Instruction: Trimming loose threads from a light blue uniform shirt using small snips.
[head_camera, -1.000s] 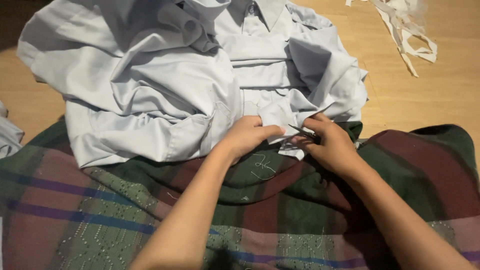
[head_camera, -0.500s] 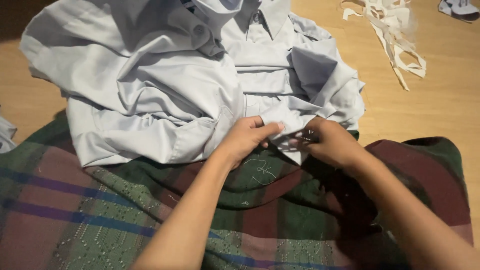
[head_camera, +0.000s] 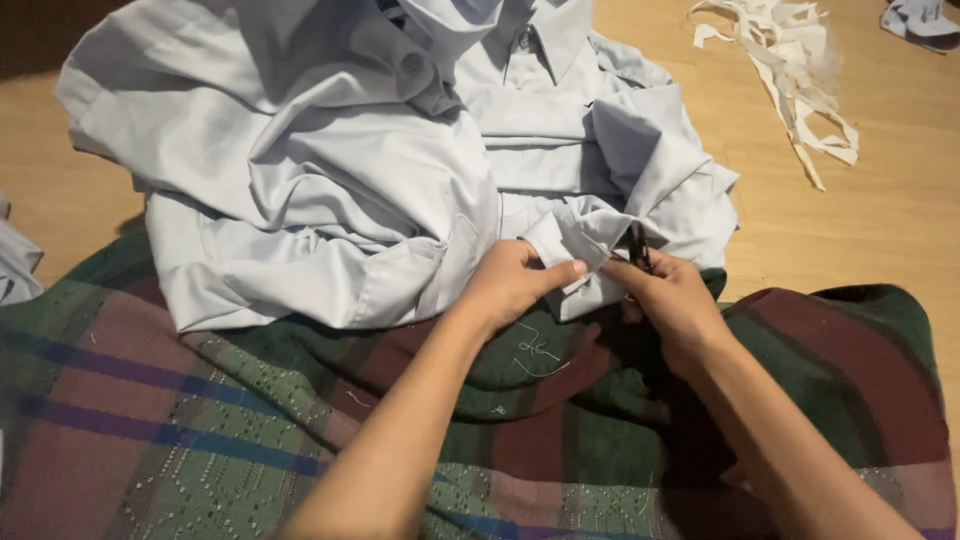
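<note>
Wooden floor (head_camera: 900, 230) under everything. Plaid cloth (head_camera: 200, 420) in green, maroon and purple covers my lap along the near edge. Pale grey shirt (head_camera: 330, 190) lies crumpled across the cloth's far edge, collar away from me. Both forearms reach forward, converging at the shirt's near hem. My left hand (head_camera: 510, 285) is bent at the wrist, thumb and fingers pinching a folded flap of the shirt. My right hand (head_camera: 670, 295) is closed around a small dark tool (head_camera: 637, 245), its tip at that flap. White fabric strips (head_camera: 790, 80) lie at the floor's far right.
</note>
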